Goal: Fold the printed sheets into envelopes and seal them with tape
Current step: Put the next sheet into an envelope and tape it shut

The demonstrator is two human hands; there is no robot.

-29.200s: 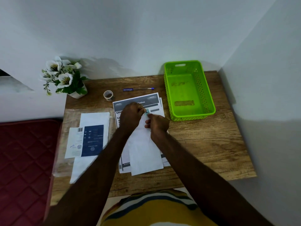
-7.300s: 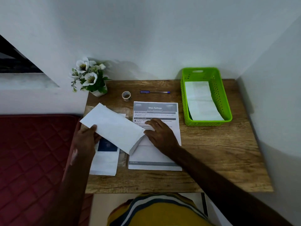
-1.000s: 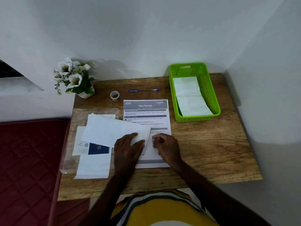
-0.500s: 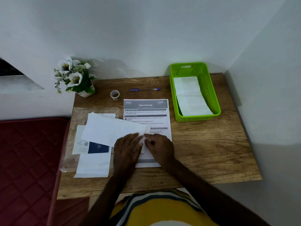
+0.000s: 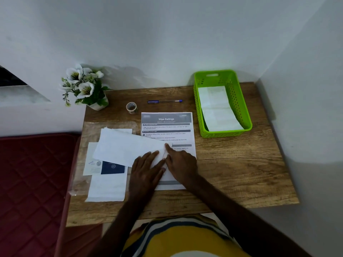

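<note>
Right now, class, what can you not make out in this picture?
Head view only:
- Right end of the folded sheet: covered by the left hand and right hand.
- Small print on the "Wipe Railings" page: too small and blurred.
- Tape: too small to see how much is left.
- Paper in the basket: print too faint.

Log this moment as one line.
left hand: flat on envelope | right hand: pressing its end | tape: untouched

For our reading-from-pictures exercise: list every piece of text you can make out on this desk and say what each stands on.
"Wipe Railings": heading of the printed sheet.
Sheet's section bars and body lines: too small to read.
Dark blue card and pale slip beside it: marks too blurred to read.
</note>
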